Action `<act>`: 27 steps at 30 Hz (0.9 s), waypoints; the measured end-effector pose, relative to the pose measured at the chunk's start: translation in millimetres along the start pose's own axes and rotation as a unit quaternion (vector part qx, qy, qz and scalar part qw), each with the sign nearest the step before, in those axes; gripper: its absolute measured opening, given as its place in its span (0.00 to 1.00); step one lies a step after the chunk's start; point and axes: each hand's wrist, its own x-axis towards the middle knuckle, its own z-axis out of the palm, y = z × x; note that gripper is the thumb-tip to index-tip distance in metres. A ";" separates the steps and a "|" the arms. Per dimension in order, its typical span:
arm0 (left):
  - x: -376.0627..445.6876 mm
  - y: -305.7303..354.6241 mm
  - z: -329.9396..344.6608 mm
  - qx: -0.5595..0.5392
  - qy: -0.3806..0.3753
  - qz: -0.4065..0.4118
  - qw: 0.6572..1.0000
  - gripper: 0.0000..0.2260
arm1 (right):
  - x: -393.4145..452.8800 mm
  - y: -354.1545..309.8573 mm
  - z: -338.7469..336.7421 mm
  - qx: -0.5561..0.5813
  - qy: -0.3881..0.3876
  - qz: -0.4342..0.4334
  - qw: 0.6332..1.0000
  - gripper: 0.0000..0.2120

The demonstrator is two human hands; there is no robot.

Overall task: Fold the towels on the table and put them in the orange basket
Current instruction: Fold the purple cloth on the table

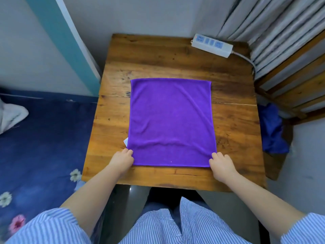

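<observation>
Purple towel (171, 120) lies flat, unfolded, on the surface (158, 55). Left hand (123, 160) and right hand (222, 164) each grip a near corner. No fold yet; basket not visible.

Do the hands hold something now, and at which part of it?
Yes. Both hold the purple towel, spread flat on the table: the left hand grips its near left corner and the right hand its near right corner.

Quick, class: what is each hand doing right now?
Left hand: pinches the near left corner of the purple towel.
Right hand: pinches its near right corner.
</observation>
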 end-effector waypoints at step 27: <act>138.8 -31.1 -61.7 -0.286 0.212 -0.143 0.924 0.30 | 180.9 65.2 -70.0 0.205 0.197 -0.048 0.958 0.27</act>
